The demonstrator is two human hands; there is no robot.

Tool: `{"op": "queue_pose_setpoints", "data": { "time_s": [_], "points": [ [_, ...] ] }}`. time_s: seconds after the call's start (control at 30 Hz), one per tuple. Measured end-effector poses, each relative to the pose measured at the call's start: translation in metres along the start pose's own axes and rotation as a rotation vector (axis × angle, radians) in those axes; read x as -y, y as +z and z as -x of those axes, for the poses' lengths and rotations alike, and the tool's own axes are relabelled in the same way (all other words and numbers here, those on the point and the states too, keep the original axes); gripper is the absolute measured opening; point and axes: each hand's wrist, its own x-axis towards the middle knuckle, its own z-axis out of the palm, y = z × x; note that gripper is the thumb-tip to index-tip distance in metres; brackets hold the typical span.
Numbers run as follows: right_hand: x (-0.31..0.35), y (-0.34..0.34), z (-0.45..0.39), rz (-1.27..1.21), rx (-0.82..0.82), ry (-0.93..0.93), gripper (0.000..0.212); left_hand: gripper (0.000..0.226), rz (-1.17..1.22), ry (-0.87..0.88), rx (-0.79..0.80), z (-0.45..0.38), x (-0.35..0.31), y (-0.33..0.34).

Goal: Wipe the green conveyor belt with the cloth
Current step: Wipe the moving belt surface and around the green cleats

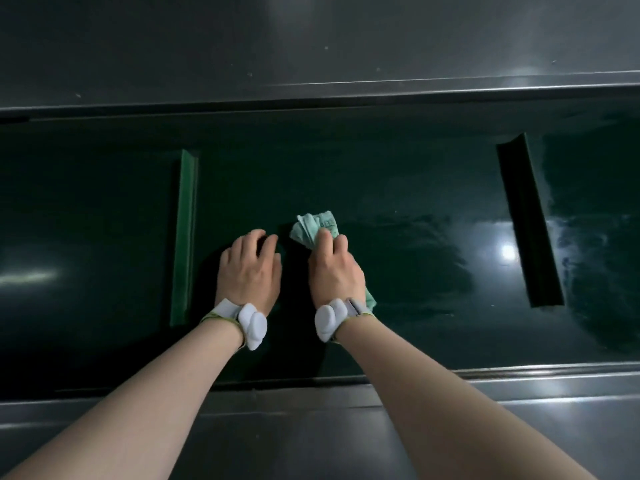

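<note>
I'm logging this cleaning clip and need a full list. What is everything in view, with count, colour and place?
Conveyor belt: one, dark green, glossy, across the middle.
Cleats: two raised strips across the belt; lighter green one at left, dark one at right.
Metal frame: grey, far panel above the belt, near rail below it.
Cloth: one, pale green, bunched, on the belt at centre.
Wristbands: two, white, one on each wrist.
Left hand: bare, fingers resting on the belt, left of the cloth.
Right hand: bare, grips the cloth.
</note>
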Motion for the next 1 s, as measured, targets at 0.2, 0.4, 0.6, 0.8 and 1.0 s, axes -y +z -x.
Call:
{"op": "queue_pose_setpoints", "data": {
  "time_s": [0.2, 0.4, 0.6, 0.8, 1.0],
  "points": [
    [-0.054, -0.025, -0.016, 0.101, -0.042, 0.068, 0.030, 0.058, -0.111, -0.152, 0.027, -0.018, 0.042, -0.020],
    [-0.116, -0.054, -0.032, 0.034, -0.182, 0.398, 0.026, 0.050, 0.027, -0.457, 0.077, -0.037, 0.102, -0.026],
    [0.008, 0.000, -0.032, 0.043, -0.091, 0.057, 0.033, 0.045, 0.030, -0.363, -0.038, -0.019, 0.120, -0.007],
    [0.078, 0.034, -0.033, 0.139, 0.095, -0.268, 0.044, 0.042, 0.079, -0.444, -0.128, -0.017, 0.112, 0.007],
    [-0.012, -0.013, -0.066, 0.233, -0.015, -0.090, 0.042, 0.040, 0.054, -0.426, -0.130, -0.019, 0.119, 0.003]
  ]
}}
